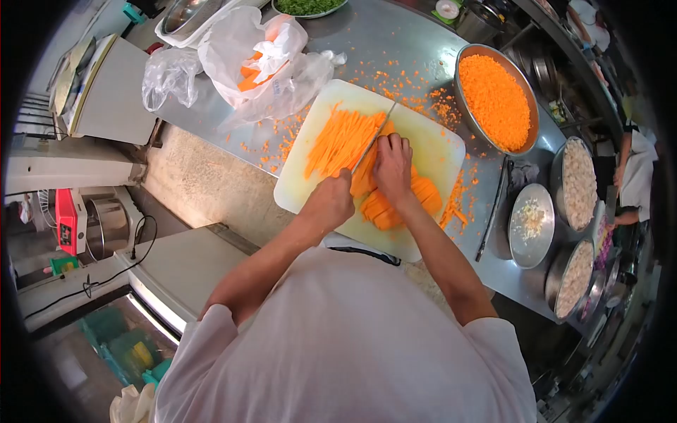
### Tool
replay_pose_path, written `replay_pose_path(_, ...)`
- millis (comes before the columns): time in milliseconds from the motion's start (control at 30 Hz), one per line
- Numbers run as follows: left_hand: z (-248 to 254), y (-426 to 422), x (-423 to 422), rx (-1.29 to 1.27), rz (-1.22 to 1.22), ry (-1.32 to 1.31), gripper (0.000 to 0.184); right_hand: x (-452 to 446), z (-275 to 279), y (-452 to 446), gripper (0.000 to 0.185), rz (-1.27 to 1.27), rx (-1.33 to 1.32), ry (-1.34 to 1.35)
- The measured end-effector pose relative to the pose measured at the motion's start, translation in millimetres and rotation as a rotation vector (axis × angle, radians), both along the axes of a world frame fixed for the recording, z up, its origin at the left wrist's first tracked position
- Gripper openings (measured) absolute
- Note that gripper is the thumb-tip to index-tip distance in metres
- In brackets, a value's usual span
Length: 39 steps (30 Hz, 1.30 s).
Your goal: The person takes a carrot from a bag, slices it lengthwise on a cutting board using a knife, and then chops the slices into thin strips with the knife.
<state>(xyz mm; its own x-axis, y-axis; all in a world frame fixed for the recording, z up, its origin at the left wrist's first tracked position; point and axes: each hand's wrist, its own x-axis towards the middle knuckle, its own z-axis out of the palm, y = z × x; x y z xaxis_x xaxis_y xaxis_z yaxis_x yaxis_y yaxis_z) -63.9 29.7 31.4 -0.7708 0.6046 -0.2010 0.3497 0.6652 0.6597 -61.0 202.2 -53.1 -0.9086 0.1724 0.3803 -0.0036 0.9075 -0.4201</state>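
Note:
My left hand [328,202] is closed round the handle of a knife [374,140], whose blade slants away across a white cutting board [295,185]. My right hand [393,166], fingers curled, presses down on carrot slices [364,180] right beside the blade. Thin carrot strips [341,144] lie in a heap to the left of the knife. Under and beside my right wrist, more carrot slices [422,195] overlap in a stack on the board. My right fingertips are partly hidden by the curl of the hand.
Carrot crumbs litter the metal table [374,35]. A plastic bag [226,42] with carrots sits at the back left. On the right stand a bowl of diced carrot [495,102], a bowl with chopped garlic-like bits [530,243] and bowls of pale pieces [578,173]. A dark rod [491,215] lies nearby.

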Motion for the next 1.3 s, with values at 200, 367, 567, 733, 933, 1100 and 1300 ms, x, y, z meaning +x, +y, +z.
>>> replay_pose_path(200, -31.2, -1.0, 16.5, -0.063, 0.033, 0.024, 0.011, 3.1, -3.5, -0.4, 0.023, 0.004, -0.01, -0.041)
replay_pose_path(367, 8.9, 5.6, 1.1, -0.043, 0.003, -0.03, 0.015, -0.3, -3.0, 2.0, 0.023, 0.019, 0.009, -0.035)
replay_pose_path(567, -38.4, 7.3, 11.2, -0.029, 0.018, -0.013, 0.013, -1.9, -3.5, 3.3, 0.025, -0.006, -0.025, -0.011)
replay_pose_path(733, 16.1, 0.4, 7.9, -0.053, 0.025, -0.074, 0.014, 0.3, -2.2, 0.7, 0.023, 0.016, -0.058, 0.024)
replay_pose_path(933, -33.4, 14.0, 9.7, -0.008, 0.036, -0.01, 0.015, 0.0, -7.2, 3.3, 0.021, -0.019, -0.055, -0.017)
replay_pose_path(1100, -35.4, 10.1, 4.1, 0.051, 0.058, 0.029, 0.011, 8.6, 0.5, 9.8, 0.017, 0.052, -0.058, 0.087)
replay_pose_path(1300, 13.4, 9.2, 17.3, -0.016, 0.038, -0.058, 0.016, 14.3, 0.0, 7.9, 0.021, 0.045, 0.029, 0.014)
